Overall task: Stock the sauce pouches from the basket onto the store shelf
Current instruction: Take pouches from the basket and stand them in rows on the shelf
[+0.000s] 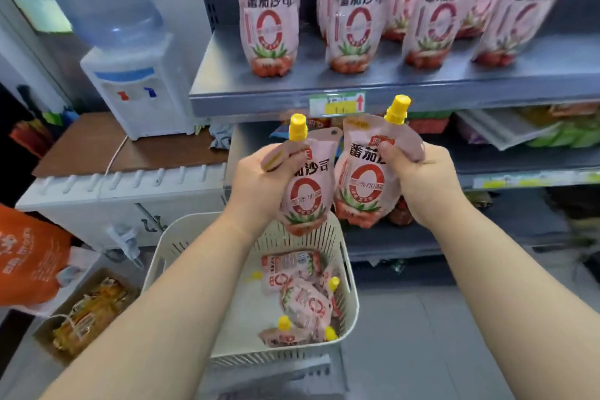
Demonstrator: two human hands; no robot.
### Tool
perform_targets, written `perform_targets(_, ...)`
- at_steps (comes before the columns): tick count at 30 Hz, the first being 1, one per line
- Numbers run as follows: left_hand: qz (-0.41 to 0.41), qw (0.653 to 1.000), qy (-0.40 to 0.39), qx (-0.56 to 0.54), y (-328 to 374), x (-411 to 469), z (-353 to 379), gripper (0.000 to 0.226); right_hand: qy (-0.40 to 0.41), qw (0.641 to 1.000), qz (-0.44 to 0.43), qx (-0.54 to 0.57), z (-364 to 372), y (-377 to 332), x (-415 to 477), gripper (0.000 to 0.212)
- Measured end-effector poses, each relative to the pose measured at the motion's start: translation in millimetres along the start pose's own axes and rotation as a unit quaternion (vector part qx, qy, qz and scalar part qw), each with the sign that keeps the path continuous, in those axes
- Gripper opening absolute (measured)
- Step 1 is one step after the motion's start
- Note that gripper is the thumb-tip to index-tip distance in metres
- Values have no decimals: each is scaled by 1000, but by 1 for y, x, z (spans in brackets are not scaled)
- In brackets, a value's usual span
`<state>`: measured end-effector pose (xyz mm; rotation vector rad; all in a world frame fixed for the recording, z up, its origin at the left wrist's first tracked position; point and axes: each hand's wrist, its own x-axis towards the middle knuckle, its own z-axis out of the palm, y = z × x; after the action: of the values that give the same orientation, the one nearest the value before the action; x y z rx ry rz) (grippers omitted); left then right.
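My left hand (256, 182) grips a pink tomato sauce pouch (306, 195) with a yellow cap by its upper part. My right hand (422, 185) grips a second such pouch (360, 185) the same way. Both pouches hang upright side by side above the cream slotted basket (349, 299), just below the front edge of the grey metal shelf (259, 97). Several more pouches (308, 302) lie flat in the basket. Several pouches (269, 16) stand upright in rows on the shelf, with bare shelf at its left end.
A water dispenser (136, 81) stands on a brown table left of the shelf. Lower shelves (519, 169) hold mixed packaged goods. An orange bag (26, 256) and a cardboard box of snacks (87, 312) sit on the floor at the left.
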<state>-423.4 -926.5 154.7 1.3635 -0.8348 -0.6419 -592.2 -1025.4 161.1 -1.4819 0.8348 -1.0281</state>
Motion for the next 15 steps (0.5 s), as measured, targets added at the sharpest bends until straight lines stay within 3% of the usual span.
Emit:
perform_targets(10, -17, 992, -68, -107, 52, -48, 176, 11, 26, 998, -52, 25, -191, -51, -32, 13)
perform_targets(15, -4, 986, -142, -85, 65, -75, 255, 13, 52, 997, -53, 12, -270, -54, -53, 16)
